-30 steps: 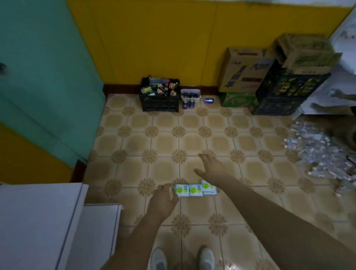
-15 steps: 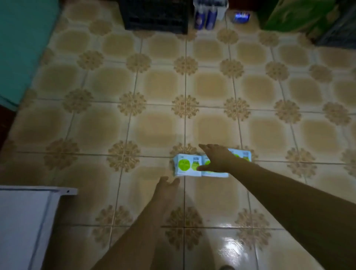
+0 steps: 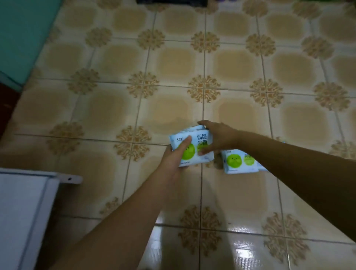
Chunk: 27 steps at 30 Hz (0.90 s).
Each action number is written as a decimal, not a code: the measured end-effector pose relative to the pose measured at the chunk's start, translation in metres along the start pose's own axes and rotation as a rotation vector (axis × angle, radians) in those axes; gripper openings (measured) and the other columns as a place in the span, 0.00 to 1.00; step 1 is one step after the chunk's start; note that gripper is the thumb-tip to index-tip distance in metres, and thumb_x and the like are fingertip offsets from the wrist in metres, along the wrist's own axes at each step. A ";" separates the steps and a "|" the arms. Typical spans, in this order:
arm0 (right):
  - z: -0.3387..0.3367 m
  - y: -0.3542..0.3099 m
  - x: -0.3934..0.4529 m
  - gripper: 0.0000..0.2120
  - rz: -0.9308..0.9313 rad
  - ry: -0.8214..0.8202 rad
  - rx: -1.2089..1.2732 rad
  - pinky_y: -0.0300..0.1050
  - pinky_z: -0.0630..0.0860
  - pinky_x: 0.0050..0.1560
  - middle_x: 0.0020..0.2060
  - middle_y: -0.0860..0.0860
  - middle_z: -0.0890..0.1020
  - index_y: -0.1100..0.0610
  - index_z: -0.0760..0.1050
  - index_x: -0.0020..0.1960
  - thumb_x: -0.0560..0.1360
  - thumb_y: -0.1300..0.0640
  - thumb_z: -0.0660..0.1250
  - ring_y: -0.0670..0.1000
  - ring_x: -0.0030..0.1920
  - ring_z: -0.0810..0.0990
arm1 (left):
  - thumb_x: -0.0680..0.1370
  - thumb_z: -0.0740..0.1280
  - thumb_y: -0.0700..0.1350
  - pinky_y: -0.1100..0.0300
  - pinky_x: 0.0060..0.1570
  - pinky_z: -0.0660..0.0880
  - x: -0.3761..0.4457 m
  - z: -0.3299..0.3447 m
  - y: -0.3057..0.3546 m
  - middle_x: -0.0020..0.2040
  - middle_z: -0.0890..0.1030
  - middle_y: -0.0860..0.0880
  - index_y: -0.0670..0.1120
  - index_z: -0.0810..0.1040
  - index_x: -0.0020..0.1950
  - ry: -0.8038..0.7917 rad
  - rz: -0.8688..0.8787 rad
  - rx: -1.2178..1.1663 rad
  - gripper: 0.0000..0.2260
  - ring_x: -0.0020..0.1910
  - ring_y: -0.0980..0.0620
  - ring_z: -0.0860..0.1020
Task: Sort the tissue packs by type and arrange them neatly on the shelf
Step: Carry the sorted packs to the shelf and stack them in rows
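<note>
A light-blue tissue pack with a green circle is lifted a little above the tiled floor, tilted, held between both hands. My left hand grips its near left side, thumb lying across the front. My right hand holds its right end, fingers curled over the far edge and thumb on the front. More than one pack may be stacked in this hold; I cannot tell. Another pack of the same kind lies on the floor just to the right, partly hidden under my right forearm.
A white shelf or cabinet with a protruding bracket stands at the lower left. A teal wall runs along the upper left. A dark crate edge shows at the top. Patterned floor tiles fill the rest of the view.
The camera has dropped closer to the floor. Both hands reached the row of packs and closed on the left pack, which is now raised and tilted off the tiles.
</note>
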State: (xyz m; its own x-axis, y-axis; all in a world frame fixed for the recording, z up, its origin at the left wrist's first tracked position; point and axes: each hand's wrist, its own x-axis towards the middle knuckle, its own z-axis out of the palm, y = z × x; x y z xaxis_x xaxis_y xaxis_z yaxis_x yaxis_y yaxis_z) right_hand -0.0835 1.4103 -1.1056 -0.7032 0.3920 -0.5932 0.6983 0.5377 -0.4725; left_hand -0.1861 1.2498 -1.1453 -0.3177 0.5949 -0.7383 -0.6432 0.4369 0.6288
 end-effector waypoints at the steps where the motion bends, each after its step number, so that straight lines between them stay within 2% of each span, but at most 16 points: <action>1: -0.016 -0.023 -0.021 0.55 -0.004 -0.003 0.188 0.45 0.69 0.64 0.65 0.48 0.73 0.51 0.49 0.80 0.65 0.42 0.79 0.52 0.62 0.75 | 0.73 0.74 0.57 0.47 0.53 0.80 -0.031 0.001 0.023 0.57 0.85 0.47 0.52 0.78 0.64 0.017 0.012 -0.007 0.22 0.55 0.44 0.83; 2: -0.034 -0.048 -0.044 0.54 -0.001 -0.008 0.367 0.45 0.73 0.60 0.64 0.46 0.72 0.50 0.48 0.80 0.66 0.44 0.78 0.50 0.60 0.76 | 0.75 0.72 0.57 0.51 0.49 0.81 -0.064 0.002 0.049 0.57 0.85 0.49 0.54 0.77 0.65 0.033 0.025 -0.013 0.20 0.55 0.46 0.84; 3: -0.054 -0.074 -0.071 0.50 -0.002 -0.008 0.523 0.45 0.76 0.58 0.64 0.45 0.73 0.48 0.52 0.79 0.66 0.44 0.78 0.48 0.58 0.78 | 0.76 0.71 0.58 0.54 0.46 0.80 -0.101 0.005 0.076 0.57 0.85 0.49 0.55 0.77 0.66 0.040 0.042 -0.021 0.20 0.54 0.48 0.84; 6: -0.122 -0.153 -0.160 0.34 -0.004 -0.013 0.801 0.44 0.81 0.51 0.60 0.44 0.81 0.44 0.69 0.70 0.67 0.40 0.74 0.45 0.54 0.83 | 0.76 0.71 0.56 0.54 0.46 0.81 -0.216 0.020 0.162 0.57 0.84 0.51 0.56 0.76 0.65 0.057 0.113 -0.020 0.18 0.54 0.49 0.84; 9: -0.196 -0.237 -0.260 0.26 -0.032 0.054 0.900 0.43 0.82 0.49 0.57 0.43 0.83 0.44 0.73 0.67 0.71 0.41 0.72 0.45 0.52 0.84 | 0.76 0.72 0.52 0.49 0.53 0.81 -0.342 0.039 0.252 0.56 0.85 0.50 0.53 0.77 0.65 0.044 0.170 0.035 0.18 0.54 0.48 0.84; 12: -0.265 -0.311 -0.361 0.23 -0.059 0.103 0.905 0.38 0.81 0.45 0.54 0.44 0.84 0.45 0.74 0.64 0.72 0.43 0.73 0.44 0.49 0.84 | 0.76 0.72 0.48 0.56 0.46 0.82 -0.470 0.059 0.328 0.53 0.86 0.49 0.51 0.79 0.61 0.070 0.218 0.058 0.14 0.50 0.50 0.85; 14: -0.299 -0.353 -0.423 0.21 -0.091 0.113 0.939 0.38 0.81 0.44 0.52 0.45 0.85 0.45 0.76 0.62 0.71 0.45 0.74 0.45 0.49 0.85 | 0.75 0.73 0.49 0.59 0.43 0.81 -0.550 0.073 0.363 0.52 0.86 0.49 0.50 0.79 0.60 0.109 0.260 0.072 0.14 0.49 0.50 0.85; 18: -0.353 -0.428 -0.517 0.20 -0.229 0.097 0.954 0.46 0.82 0.50 0.52 0.47 0.85 0.47 0.77 0.61 0.71 0.51 0.76 0.48 0.51 0.84 | 0.71 0.76 0.57 0.49 0.54 0.81 -0.685 0.094 0.403 0.54 0.86 0.48 0.49 0.80 0.62 0.216 0.423 0.044 0.23 0.53 0.47 0.84; 21: -0.377 -0.477 -0.563 0.21 -0.359 0.044 0.930 0.48 0.82 0.49 0.51 0.50 0.85 0.49 0.77 0.62 0.70 0.55 0.76 0.51 0.51 0.85 | 0.72 0.75 0.57 0.43 0.58 0.79 -0.762 0.105 0.412 0.57 0.85 0.47 0.50 0.79 0.63 0.313 0.550 -0.039 0.22 0.55 0.44 0.83; 25: -0.391 -0.535 -0.615 0.18 -0.539 -0.042 0.883 0.44 0.82 0.43 0.51 0.51 0.85 0.52 0.77 0.59 0.71 0.59 0.75 0.50 0.49 0.85 | 0.73 0.75 0.53 0.44 0.57 0.79 -0.854 0.106 0.417 0.59 0.84 0.47 0.49 0.76 0.66 0.459 0.694 -0.082 0.23 0.56 0.45 0.83; 27: -0.392 -0.565 -0.643 0.19 -0.643 -0.071 0.853 0.43 0.81 0.43 0.51 0.50 0.85 0.52 0.77 0.60 0.71 0.58 0.76 0.49 0.49 0.85 | 0.71 0.75 0.51 0.46 0.56 0.80 -0.899 0.100 0.413 0.59 0.84 0.47 0.49 0.74 0.66 0.534 0.749 -0.064 0.25 0.56 0.46 0.83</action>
State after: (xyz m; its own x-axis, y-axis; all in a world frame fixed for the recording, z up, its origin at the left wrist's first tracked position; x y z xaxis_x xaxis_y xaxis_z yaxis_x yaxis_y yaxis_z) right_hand -0.0783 1.1472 -0.2024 -0.9824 0.1617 -0.0937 0.0813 -0.0822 -0.9933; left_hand -0.0964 0.9629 -0.1976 -0.9355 0.3103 -0.1688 -0.1724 0.0161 0.9849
